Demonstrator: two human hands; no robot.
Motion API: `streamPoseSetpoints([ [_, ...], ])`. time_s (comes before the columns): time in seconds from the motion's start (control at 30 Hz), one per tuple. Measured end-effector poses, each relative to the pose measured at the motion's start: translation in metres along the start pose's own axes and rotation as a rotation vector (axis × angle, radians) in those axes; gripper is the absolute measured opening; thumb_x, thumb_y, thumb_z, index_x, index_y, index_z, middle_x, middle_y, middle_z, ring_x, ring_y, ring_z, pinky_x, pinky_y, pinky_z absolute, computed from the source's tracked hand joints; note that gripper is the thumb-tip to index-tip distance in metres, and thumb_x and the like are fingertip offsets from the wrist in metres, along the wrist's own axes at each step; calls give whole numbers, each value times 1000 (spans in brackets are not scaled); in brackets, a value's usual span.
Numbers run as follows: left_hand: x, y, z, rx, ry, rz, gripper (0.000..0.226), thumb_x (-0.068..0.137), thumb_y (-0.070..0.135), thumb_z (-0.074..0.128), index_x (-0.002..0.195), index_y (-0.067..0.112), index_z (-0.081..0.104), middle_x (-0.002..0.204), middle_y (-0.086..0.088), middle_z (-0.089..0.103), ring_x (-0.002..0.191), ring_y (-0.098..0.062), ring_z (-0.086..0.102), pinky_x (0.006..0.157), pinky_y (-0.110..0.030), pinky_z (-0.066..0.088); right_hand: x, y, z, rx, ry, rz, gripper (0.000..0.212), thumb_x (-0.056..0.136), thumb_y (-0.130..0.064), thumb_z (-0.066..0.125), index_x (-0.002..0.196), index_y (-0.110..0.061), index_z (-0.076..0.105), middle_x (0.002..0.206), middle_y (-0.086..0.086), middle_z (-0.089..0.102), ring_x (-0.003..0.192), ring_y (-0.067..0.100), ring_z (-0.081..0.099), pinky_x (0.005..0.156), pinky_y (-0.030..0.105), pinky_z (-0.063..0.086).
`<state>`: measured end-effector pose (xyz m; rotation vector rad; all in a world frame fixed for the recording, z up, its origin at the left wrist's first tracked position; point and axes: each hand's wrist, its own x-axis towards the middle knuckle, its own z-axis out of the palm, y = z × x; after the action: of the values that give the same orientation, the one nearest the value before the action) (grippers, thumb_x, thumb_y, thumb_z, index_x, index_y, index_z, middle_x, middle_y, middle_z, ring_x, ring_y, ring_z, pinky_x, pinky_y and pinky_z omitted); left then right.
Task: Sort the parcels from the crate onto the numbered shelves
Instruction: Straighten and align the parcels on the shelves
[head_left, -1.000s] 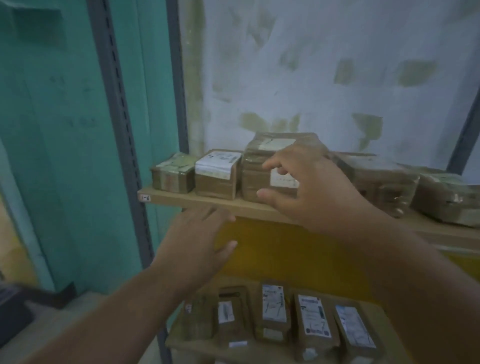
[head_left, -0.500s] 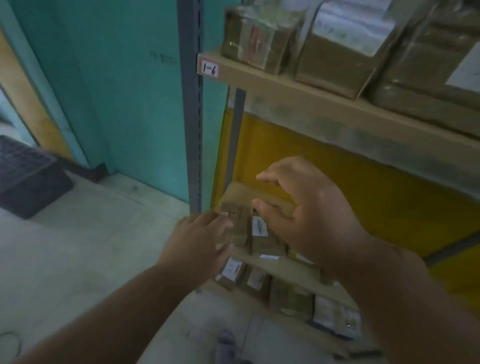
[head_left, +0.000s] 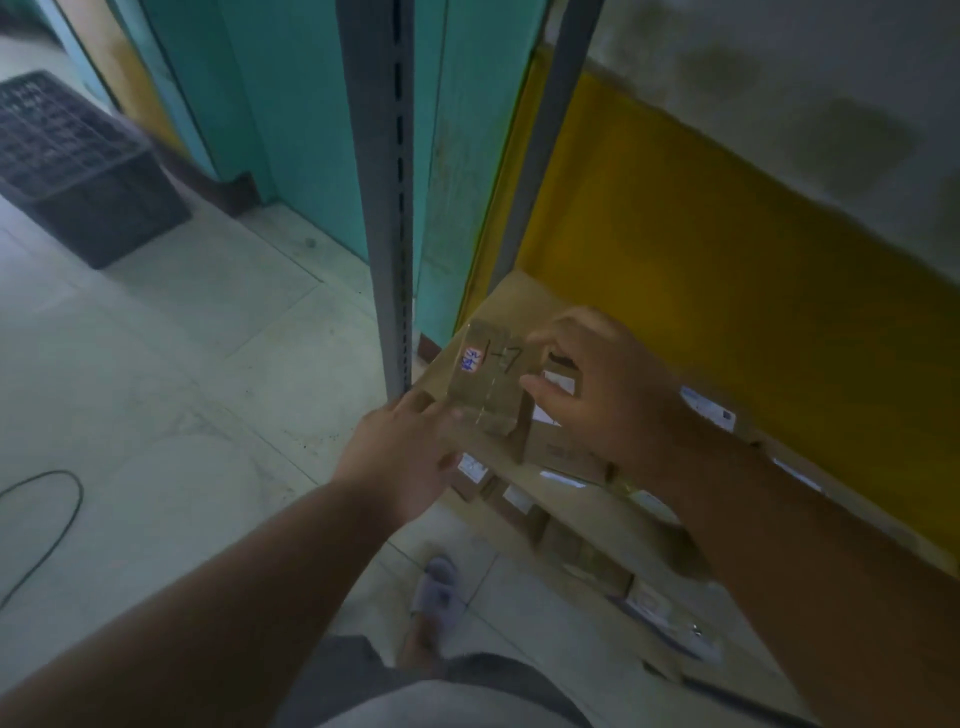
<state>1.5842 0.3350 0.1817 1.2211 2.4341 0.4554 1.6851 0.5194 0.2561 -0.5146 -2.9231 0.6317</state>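
A brown taped parcel (head_left: 488, 387) marked "1-7" lies at the left end of a wooden shelf (head_left: 511, 296). My right hand (head_left: 602, 395) pinches its right side between thumb and curled fingers. My left hand (head_left: 405, 452) touches the parcel's near left edge with its fingers stretched forward. More labelled parcels (head_left: 709, 410) lie further right on the same shelf, partly hidden by my right arm. The dark plastic crate (head_left: 78, 156) stands on the floor at the far left.
A grey slotted shelf post (head_left: 384, 208) rises just left of the parcel. Below is a lower shelf with several parcels (head_left: 576, 551). My slippered foot (head_left: 436, 590) stands on the pale tiled floor, where a black cable (head_left: 57, 519) loops at the left.
My view dropped from the upper "1-6" shelf to the lower one. Both hands came down, and my right hand has closed on the "1-7" parcel while the left reached its edge.
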Motion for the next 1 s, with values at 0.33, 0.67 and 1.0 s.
streamPoseSetpoints([
  [0.33,22,-5,46,-531,-77,-177,66,90,36,68,147,25,36,140,5,57,123,-16,56,95,-33,49,80,58,57,-173,-433,173,76,88,-41,74,153,-25,39,162,7,30,147,27,29,116,40,31],
  [0.67,28,-15,48,-577,-60,-222,71,92,31,64,152,33,25,135,2,60,122,-18,59,84,-27,47,75,48,81,-151,-357,301,74,86,-47,74,150,-25,45,149,8,44,136,28,40,107,38,37],
  [1.0,34,-29,40,-524,-93,-214,76,93,25,61,155,35,18,146,0,53,128,-21,55,94,-31,47,80,44,89,-43,-326,352,74,83,-42,78,148,-20,49,145,9,48,131,28,48,107,39,42],
])
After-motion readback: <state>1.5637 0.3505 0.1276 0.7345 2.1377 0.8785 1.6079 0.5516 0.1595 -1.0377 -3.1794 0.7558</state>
